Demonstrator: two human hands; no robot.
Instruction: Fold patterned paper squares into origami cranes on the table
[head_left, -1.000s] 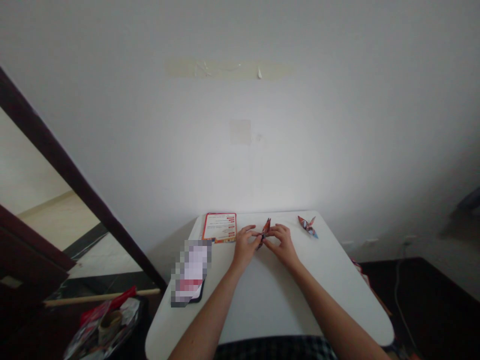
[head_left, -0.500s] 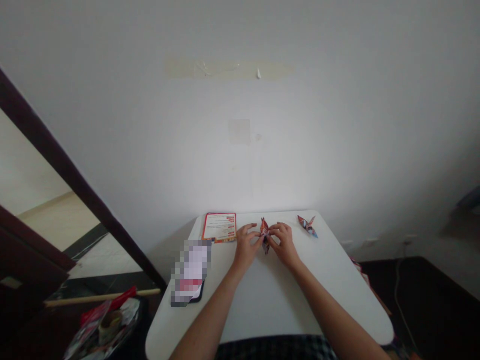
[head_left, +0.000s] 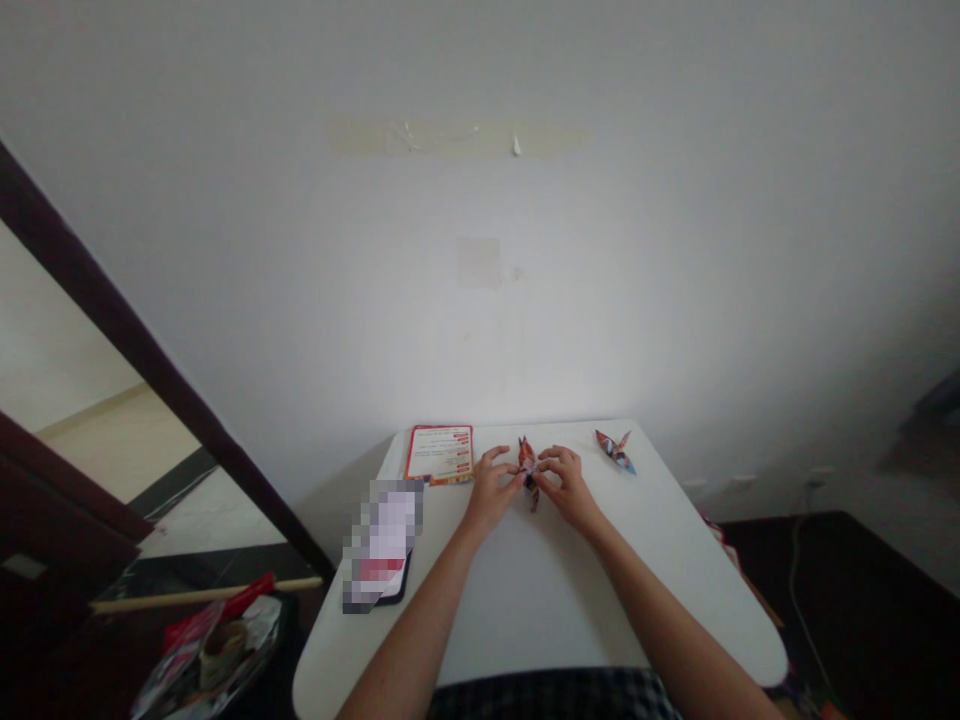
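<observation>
Between my two hands is a folded paper crane [head_left: 526, 454] in printed red, orange and dark paper, over the white table [head_left: 540, 610]. My left hand [head_left: 493, 487] pinches its left side with thumb and fingertips. From the other side, my right hand [head_left: 568, 487] grips it with thumb and fingers. One pointed end sticks out toward the wall, another toward me; the middle is partly covered by my fingertips. A second paper crane [head_left: 616, 452], in red, white and blue print, lies at the table's far right.
Printed cards or leaflets [head_left: 440, 453] with a red border lie at the back left. A phone [head_left: 394, 590], its screen blurred out, rests near the left edge. Behind the table is a wall [head_left: 480, 340]. A bin bag with rubbish [head_left: 225, 650] stands on the floor at left.
The crane in my hands has tilted slightly, its far tip shifting a little left and its near end showing more. My fingers have moved only slightly; everything else stays put.
</observation>
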